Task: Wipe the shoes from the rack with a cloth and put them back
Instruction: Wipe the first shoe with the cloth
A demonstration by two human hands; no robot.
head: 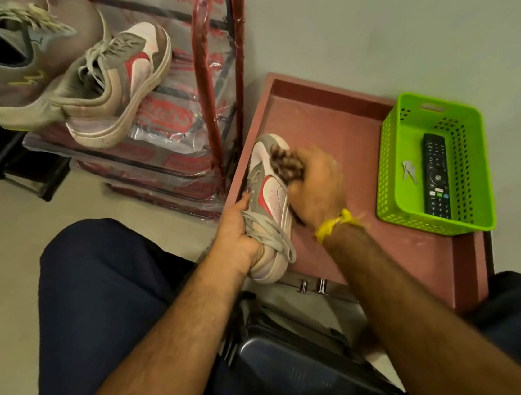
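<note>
Your left hand grips the shoe at its laced heel end, just left of the basket; its long axis runs away from you, toe farthest. Your right hand clutches the cloth against the toe, so it's nearer the part to wipe. The rack stands left of the shoe

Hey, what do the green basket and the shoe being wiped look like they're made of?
Green basket: looks like moulded plastic, glossy, with perforated walls and a cut-out handle slot. Shoe: upper seems smooth leather or synthetic, white with grey suede-like panels and a red stripe; woven laces; the sole is probably rubber.
</note>
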